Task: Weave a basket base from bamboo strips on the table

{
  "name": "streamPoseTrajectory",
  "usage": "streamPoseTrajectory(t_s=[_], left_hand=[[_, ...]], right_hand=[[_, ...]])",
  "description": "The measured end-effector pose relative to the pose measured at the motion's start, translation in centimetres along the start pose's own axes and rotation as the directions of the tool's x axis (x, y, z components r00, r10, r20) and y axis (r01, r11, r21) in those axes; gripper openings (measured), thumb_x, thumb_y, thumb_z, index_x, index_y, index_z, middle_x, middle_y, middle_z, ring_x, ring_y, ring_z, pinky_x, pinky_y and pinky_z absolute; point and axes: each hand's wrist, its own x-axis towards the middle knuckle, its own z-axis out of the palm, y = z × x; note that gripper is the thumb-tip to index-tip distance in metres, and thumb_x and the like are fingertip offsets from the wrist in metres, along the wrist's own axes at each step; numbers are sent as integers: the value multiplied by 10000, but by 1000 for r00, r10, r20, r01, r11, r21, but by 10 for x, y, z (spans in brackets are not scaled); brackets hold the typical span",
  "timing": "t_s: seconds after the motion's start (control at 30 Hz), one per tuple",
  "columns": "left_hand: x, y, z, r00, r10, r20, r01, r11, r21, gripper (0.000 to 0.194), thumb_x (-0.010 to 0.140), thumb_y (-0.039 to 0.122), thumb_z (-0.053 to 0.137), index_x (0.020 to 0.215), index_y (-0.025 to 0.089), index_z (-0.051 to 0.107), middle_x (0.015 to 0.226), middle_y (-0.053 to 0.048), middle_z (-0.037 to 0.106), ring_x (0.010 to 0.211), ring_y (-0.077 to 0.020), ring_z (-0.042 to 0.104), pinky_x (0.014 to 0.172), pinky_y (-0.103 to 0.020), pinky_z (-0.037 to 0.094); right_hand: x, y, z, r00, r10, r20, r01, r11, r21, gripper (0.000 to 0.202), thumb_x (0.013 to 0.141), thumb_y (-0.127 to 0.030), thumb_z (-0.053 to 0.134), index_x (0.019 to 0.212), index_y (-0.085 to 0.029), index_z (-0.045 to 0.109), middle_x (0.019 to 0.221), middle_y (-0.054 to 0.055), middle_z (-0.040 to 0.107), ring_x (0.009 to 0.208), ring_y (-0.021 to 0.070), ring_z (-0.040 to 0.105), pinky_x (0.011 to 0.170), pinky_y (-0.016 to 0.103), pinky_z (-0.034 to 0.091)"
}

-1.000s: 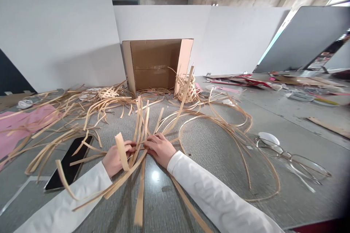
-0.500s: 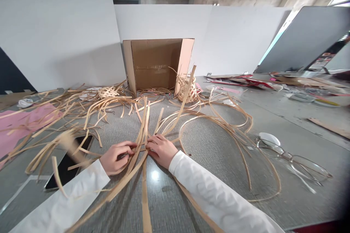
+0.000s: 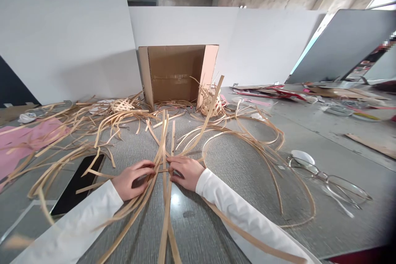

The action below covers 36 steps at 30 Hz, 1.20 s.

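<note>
Long, flat tan strips (image 3: 166,210), like bamboo or cane, cross in a loose bundle in front of me. At the left of the crossing, my left hand (image 3: 133,179) is curled with its fingertips on the strips. From the other side my right hand (image 3: 186,172) has its fingers bent and pinched on the strips, knuckles up. A thin short strip runs crosswise between the two hands. Fingertips partly hide where the strips overlap. One strip (image 3: 247,235) passes under my right wrist and over the sleeve toward the front.
A cardboard box (image 3: 202,78) stands open at the back. Two woven balls or baskets, left (image 3: 121,106) and right (image 3: 213,105), lie near it. A black phone (image 3: 77,187) and pink sheet (image 3: 34,138) are at left. Eyeglasses (image 3: 324,177) lie at right beside looped strips.
My right hand has shifted slightly right. A strip above it now stands more upright, and lengths in front of my hands have swung. A strip over my left forearm has moved toward the lower left.
</note>
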Motion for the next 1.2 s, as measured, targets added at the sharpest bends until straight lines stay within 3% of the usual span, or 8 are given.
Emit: streamPoseTrajectory(t_s=[0.17, 0.4, 0.5, 0.67, 0.8, 0.97, 1.2], left_hand=[[-2, 1, 6, 1000, -29, -9, 30, 985, 168, 442, 795, 196, 457, 1236, 222, 450, 1323, -87, 393, 1158, -228, 449, 950, -317, 395], [2, 0, 5, 999, 22, 36, -33, 935, 352, 556, 816, 303, 508, 1333, 188, 340, 1340, -90, 402, 1256, -255, 332, 1052, -400, 283], [6, 0, 4, 996, 42, 85, -71, 926, 372, 589, 825, 287, 497, 1370, 206, 290, 1392, -79, 344, 1281, -261, 294, 1055, -414, 275], [10, -2, 4, 976, 82, 201, -152, 920, 362, 609, 878, 296, 444, 1412, 236, 157, 1434, -74, 273, 1296, -251, 275, 1051, -427, 266], [12, 0, 4, 972, 78, 223, -159, 913, 376, 576, 904, 325, 405, 1413, 244, 147, 1448, -74, 230, 1297, -242, 276, 1052, -422, 255], [18, 4, 0, 951, 100, 293, -217, 891, 399, 587, 913, 340, 384, 1417, 251, 96, 1461, -53, 179, 1332, -242, 174, 1072, -444, 179], [21, 4, -1, 934, 122, 335, -254, 888, 384, 523, 919, 309, 375, 1397, 329, 163, 1470, -17, 149, 1330, -235, 184, 1057, -432, 211]], right_hand=[[0, 8, 6, 997, 79, -18, -77, 992, 97, 229, 686, -248, 690, 877, -180, 584, 1179, 83, 494, 1032, 178, 539, 874, 316, 449], [4, 15, 8, 989, 151, -8, -150, 988, 39, 573, 622, -419, 723, 1077, -135, 521, 1174, 134, 481, 1087, 239, 491, 924, 375, 418], [4, 15, 7, 986, 167, 7, -167, 986, 11, 561, 637, -446, 705, 1081, -156, 521, 1160, 113, 526, 1098, 248, 491, 910, 397, 421], [3, 16, 8, 996, 89, -16, -89, 996, 9, 541, 680, -450, 672, 1118, -165, 533, 1204, 103, 539, 1171, 228, 440, 968, 388, 366], [1, 15, 8, 993, 112, -27, -112, 993, -22, 577, 693, -462, 657, 1180, -184, 518, 1242, 88, 523, 1184, 234, 423, 970, 405, 355], [1, 14, 9, 994, 110, -13, -111, 991, -71, 601, 718, -498, 618, 1213, -177, 505, 1288, 87, 481, 1199, 236, 406, 987, 403, 338], [0, 12, 6, 986, 162, -24, -164, 973, -161, 690, 695, -592, 581, 1233, -172, 476, 1302, 106, 447, 1203, 253, 384, 965, 410, 350]])
